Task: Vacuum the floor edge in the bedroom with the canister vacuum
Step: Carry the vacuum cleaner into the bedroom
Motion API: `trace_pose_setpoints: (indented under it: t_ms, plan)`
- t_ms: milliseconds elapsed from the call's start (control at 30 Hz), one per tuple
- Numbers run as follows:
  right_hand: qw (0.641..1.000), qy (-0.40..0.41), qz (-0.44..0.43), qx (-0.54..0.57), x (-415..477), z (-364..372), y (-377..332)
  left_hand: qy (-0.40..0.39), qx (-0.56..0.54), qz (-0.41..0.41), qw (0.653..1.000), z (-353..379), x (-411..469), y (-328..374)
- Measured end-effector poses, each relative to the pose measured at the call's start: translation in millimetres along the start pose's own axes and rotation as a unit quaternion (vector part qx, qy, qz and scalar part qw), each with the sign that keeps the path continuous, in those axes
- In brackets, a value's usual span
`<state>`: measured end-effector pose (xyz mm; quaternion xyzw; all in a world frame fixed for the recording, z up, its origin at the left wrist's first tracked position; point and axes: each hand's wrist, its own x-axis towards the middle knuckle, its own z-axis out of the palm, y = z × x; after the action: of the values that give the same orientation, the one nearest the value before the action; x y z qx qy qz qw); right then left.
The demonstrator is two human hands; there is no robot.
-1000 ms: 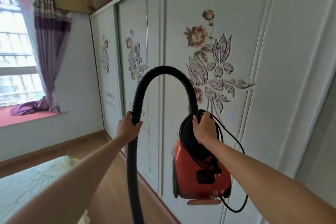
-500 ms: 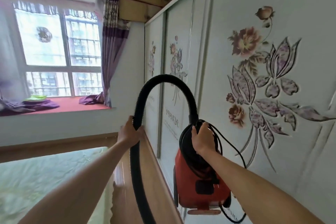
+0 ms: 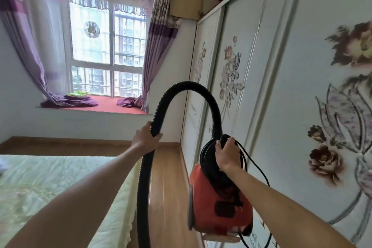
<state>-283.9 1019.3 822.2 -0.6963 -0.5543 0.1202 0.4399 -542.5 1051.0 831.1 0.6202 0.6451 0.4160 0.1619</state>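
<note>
A red canister vacuum (image 3: 221,205) hangs in the air at the lower centre, carried by its black top handle. My right hand (image 3: 226,155) grips that handle, where the black power cord (image 3: 259,169) is coiled and loops down to the right. A black ribbed hose (image 3: 189,88) arches up from the vacuum's top and drops down on the left. My left hand (image 3: 146,139) is closed around the hose's descending part. The hose's lower end runs out of view at the bottom.
White sliding wardrobe doors (image 3: 281,86) with flower patterns fill the right side. A strip of wooden floor (image 3: 167,177) runs between them and a bed with a pale green cover (image 3: 50,187) at lower left. A window seat (image 3: 112,106) with purple curtains lies ahead.
The view has swung left, from the wardrobe toward the window and the floor strip. Both hands keep the same hold on the hose and the vacuum handle.
</note>
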Motion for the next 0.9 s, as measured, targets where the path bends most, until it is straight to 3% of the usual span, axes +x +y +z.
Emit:
trace_pose_setpoints:
  t_ms: [900]
  plan:
    - [0.999, -0.024, -0.022, 0.016, 294, 224, -33, 0.029, 0.028, -0.040, 0.998, 46, 289, -106]
